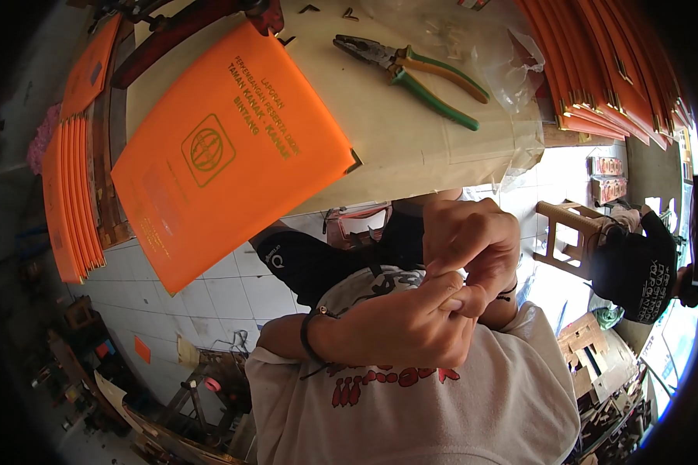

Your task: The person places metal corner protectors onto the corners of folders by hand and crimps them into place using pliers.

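Observation:
My left hand [399, 322] is closed in front of the white shirt, with a black band round its wrist. Against it, my right hand [477, 244] is also closed, its fingertips meeting those of the left. Whatever is pinched between them is hidden by the fingers. Beyond the hands, an orange folder [233, 155] with gold lettering overhangs the table edge, a metal corner piece [354, 161] on its near right corner. Pliers [411, 74] with green and yellow handles lie on the table [411, 159], right of the folder.
Orange folders are stacked at the upper right [597, 70] and at the left [74, 201]. A dark red tool [178, 39] stands behind the folder. Clear plastic [512, 70] and small metal corners lie on the table. Another person [636, 263] is near a stool [570, 236] at the right.

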The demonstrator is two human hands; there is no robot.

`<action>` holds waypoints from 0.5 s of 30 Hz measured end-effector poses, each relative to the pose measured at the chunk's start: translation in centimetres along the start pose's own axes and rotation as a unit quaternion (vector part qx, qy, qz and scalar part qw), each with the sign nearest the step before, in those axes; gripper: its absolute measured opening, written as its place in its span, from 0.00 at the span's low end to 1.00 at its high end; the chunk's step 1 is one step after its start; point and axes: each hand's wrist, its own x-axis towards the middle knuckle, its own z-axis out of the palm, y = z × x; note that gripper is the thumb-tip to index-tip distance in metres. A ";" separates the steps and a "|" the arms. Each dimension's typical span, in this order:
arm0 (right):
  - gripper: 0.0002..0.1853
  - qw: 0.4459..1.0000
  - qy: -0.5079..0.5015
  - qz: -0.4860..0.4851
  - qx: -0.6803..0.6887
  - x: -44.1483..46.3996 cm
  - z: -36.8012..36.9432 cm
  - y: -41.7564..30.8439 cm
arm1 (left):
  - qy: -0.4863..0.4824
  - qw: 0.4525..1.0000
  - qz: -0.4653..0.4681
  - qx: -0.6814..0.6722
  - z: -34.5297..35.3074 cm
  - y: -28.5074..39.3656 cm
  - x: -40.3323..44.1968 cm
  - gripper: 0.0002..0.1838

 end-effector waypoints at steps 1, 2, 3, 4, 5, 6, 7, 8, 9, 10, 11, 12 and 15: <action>0.12 1.000 -0.002 0.001 -0.002 0.0 0.0 0.0 | 0.000 1.000 0.002 0.000 0.0 -0.1 0.0 0.12; 0.12 1.000 0.001 0.003 -0.004 0.0 0.0 0.0 | -0.006 1.000 0.000 -0.001 -0.1 -0.1 0.0 0.12; 0.11 1.000 0.003 0.004 -0.005 0.1 0.0 -0.1 | -0.012 1.000 -0.002 -0.002 -0.1 -0.1 0.0 0.12; 0.11 1.000 0.005 0.006 -0.006 0.1 0.0 -0.1 | -0.024 1.000 -0.008 -0.004 -0.2 0.1 -0.1 0.11; 0.11 1.000 0.008 0.006 -0.005 0.0 0.0 0.0 | -0.034 0.999 -0.009 -0.004 -0.3 0.1 -0.1 0.12; 0.11 1.000 0.012 0.006 -0.004 -0.1 0.0 0.0 | -0.045 0.999 -0.011 -0.004 -0.4 0.1 -0.1 0.13; 0.11 1.000 0.015 0.007 -0.003 -0.2 0.0 0.0 | -0.054 0.998 -0.008 -0.003 -0.4 0.0 0.0 0.15; 0.11 0.999 0.000 0.021 -0.037 -0.2 -0.4 -0.1 | -0.062 0.998 -0.012 -0.012 -0.3 -0.1 0.0 0.16; 0.12 0.997 -0.014 0.036 -0.071 -0.2 -1.2 -0.5 | -0.070 0.997 -0.015 -0.021 -0.2 -0.2 0.0 0.17; 0.13 0.993 -0.029 0.051 -0.104 -0.1 -2.0 -1.0 | -0.077 0.996 -0.025 -0.040 0.2 -0.5 -0.1 0.17; 0.15 0.983 -0.048 0.057 -0.166 0.2 -2.8 -1.6 | -0.085 0.994 -0.035 -0.057 0.6 -0.7 -0.3 0.17; 0.14 0.973 -0.037 0.068 -0.218 0.2 -3.6 -2.1 | -0.099 0.990 -0.070 -0.067 0.8 -1.0 -0.5 0.16; 0.09 0.954 0.113 0.073 -0.269 -0.7 -4.7 -2.7 | -0.149 0.970 -0.178 -0.076 0.3 -2.0 -1.3 0.13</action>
